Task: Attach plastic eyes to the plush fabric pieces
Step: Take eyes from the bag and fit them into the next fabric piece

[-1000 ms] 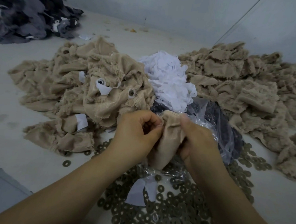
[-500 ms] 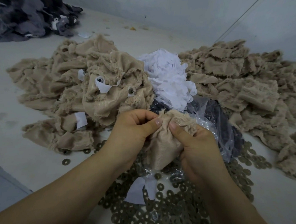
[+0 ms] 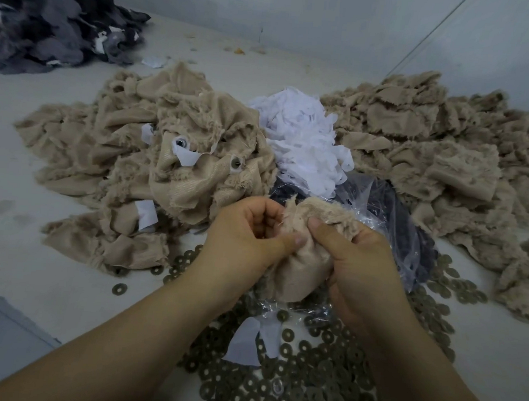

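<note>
Two beige heaps frame the work: the fabric pile at far right [image 3: 430,154] looks unworked, while the heap at left [image 3: 153,175] shows eye backs [image 3: 236,162] and white paper tabs, so it is probably the finished stack. Between them sits a mound of white scraps [image 3: 304,140], with a grey fabric pile [image 3: 51,20] far left. Near the camera, washers [image 3: 292,381] spread across the table [image 3: 35,279] around a clear plastic bag [image 3: 388,226] of dark parts.

At centre, both hands work one plush fabric piece [image 3: 296,270], bunched between them just above the bag. The left hand [image 3: 248,239] curls closed around its left edge, thumb pressing the cloth; the right hand [image 3: 358,262] grips the right side, thumb pinching the top fold.

The step appears to be seating an eye or its washer on this piece. The next move probably calls for firm thumb pressure against a post held from behind, then dropping the piece on the left heap.

No eye, post or washer shows in either hand; the folds and fingers hide them. Whether the eye is already through the cloth cannot be told, and the bag's dark contents are too blurred to identify
</note>
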{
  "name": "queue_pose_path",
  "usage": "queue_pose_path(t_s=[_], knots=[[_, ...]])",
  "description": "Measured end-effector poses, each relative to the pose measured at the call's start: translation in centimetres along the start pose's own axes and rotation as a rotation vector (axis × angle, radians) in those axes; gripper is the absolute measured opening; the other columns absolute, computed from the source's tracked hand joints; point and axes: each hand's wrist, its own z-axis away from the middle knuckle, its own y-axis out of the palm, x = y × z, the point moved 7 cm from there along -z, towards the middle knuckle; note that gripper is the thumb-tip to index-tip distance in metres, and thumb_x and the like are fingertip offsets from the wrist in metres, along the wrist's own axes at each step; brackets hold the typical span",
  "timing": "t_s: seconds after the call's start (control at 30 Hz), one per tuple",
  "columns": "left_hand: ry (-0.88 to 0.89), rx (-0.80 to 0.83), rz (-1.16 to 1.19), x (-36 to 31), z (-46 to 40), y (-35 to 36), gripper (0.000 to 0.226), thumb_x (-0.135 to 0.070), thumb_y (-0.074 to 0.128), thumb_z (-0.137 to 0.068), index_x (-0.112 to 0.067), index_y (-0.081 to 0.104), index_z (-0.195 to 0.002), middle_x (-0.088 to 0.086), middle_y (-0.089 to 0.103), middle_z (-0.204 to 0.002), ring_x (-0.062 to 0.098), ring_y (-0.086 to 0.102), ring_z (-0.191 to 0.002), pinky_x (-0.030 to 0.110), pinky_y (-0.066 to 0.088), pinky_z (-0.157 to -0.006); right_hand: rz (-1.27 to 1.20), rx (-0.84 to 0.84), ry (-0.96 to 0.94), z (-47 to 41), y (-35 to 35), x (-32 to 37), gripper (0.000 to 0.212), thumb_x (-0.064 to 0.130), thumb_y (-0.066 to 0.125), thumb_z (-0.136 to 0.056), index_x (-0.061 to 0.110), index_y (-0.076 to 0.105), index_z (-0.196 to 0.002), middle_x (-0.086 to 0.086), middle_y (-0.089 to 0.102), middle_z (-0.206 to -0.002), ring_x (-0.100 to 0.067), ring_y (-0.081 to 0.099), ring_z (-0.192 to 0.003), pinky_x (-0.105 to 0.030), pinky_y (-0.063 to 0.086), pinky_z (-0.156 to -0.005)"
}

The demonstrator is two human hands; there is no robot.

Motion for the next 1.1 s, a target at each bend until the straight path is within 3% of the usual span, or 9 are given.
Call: queue_pose_path(t_s=[0.07,0.2,0.33,0.47,0.67,0.77,0.83,0.97,1.1], knots=[[0.0,-0.028,0.01,0.1,0.0,-0.1,0.016,-0.009,0.077,-0.081,-0.022,0.073,-0.074,0.004,0.068,-0.07,0.017,0.06,-0.063,0.028,0.054,-0.059,-0.013,-0.003,-0.003,-0.1,-0.1,0.0,0.026,0.018,0.076,-0.069,0.005,0.077,-0.091,-0.016,0.077,-0.096,-0.031,0.076,-0.09,-0.035,0.062,-0.072],[-0.051,-0.038,0.093,0.5,-0.1,-0.2,0.017,-0.01,0.07,-0.087,-0.019,0.073,-0.073,0.012,0.063,-0.073,0.026,0.053,-0.069,0.04,0.047,-0.068,0.001,0.024,-0.012,-0.2,0.1,-0.1,0.022,0.019,0.076,-0.069,0.009,0.079,-0.089,-0.014,0.077,-0.099,-0.029,0.075,-0.093,-0.037,0.062,-0.077],[-0.054,-0.022,0.092,0.3,0.0,0.0,0.012,-0.022,0.072,-0.079,-0.013,0.069,-0.072,0.013,0.057,-0.066,0.024,0.048,-0.061,0.031,0.044,-0.055,0.042,0.045,-0.046,-0.2,0.1,-0.1,0.02,0.02,0.076,-0.073,0.008,0.078,-0.089,-0.016,0.077,-0.097,-0.031,0.075,-0.092,-0.038,0.062,-0.078],[-0.025,-0.054,0.043,0.1,-0.1,0.1,0.02,-0.013,0.076,-0.084,0.002,0.063,-0.08,0.029,0.057,-0.07,0.026,0.051,-0.064,0.039,0.047,-0.061,0.084,0.055,-0.06,-0.1,0.0,-0.2,0.017,0.019,0.075,-0.078,0.008,0.077,-0.091,-0.017,0.077,-0.097,-0.033,0.075,-0.093,-0.042,0.062,-0.082],[0.022,-0.078,-0.045,-0.4,0.0,0.1,0.015,-0.006,0.078,-0.081,-0.002,0.066,-0.074,0.029,0.061,-0.071,0.025,0.056,-0.062,0.046,0.053,-0.064,0.121,0.005,-0.089,-0.1,-0.3,-0.2,0.01,0.013,0.077,-0.081,0.011,0.079,-0.09,-0.014,0.078,-0.094,-0.031,0.076,-0.09,-0.044,0.06,-0.081],[0.062,-0.091,-0.11,-0.7,0.0,0.0,0.016,-0.005,0.08,-0.078,-0.005,0.066,-0.069,0.013,0.062,-0.061,0.017,0.056,-0.055,0.035,0.053,-0.055,0.135,-0.016,-0.119,0.0,-0.3,-0.1,0.008,0.011,0.076,-0.081,0.014,0.079,-0.088,-0.012,0.078,-0.09,-0.029,0.077,-0.084,-0.037,0.062,-0.072],[0.08,-0.098,-0.147,-0.9,0.1,0.0,0.018,-0.004,0.081,-0.077,-0.007,0.066,-0.067,0.003,0.059,-0.057,0.011,0.053,-0.052,0.028,0.05,-0.051,0.151,-0.025,-0.13,0.1,-0.4,0.0,0.008,0.011,0.076,-0.081,0.011,0.079,-0.089,-0.013,0.078,-0.089,-0.03,0.077,-0.084,-0.041,0.063,-0.073],[0.073,-0.117,-0.169,-1.0,0.0,-0.2,0.02,-0.005,0.082,-0.075,-0.006,0.064,-0.065,0.006,0.058,-0.058,0.015,0.052,-0.055,0.032,0.049,-0.054,0.198,-0.017,-0.168,0.1,-0.3,0.3,0.005,0.011,0.074,-0.087,0.01,0.078,-0.088,-0.015,0.078,-0.089,-0.032,0.076,-0.086,-0.048,0.061,-0.08],[0.081,-0.078,-0.203,-1.2,0.0,0.0,0.022,-0.005,0.083,-0.074,-0.009,0.065,-0.061,0.007,0.059,-0.054,0.012,0.051,-0.049,0.027,0.047,-0.048,0.208,0.022,-0.14,0.2,0.0,0.4,0.02,0.026,0.081,-0.071,0.012,0.078,-0.086,-0.013,0.078,-0.089,-0.032,0.076,-0.086,-0.047,0.061,-0.08]])
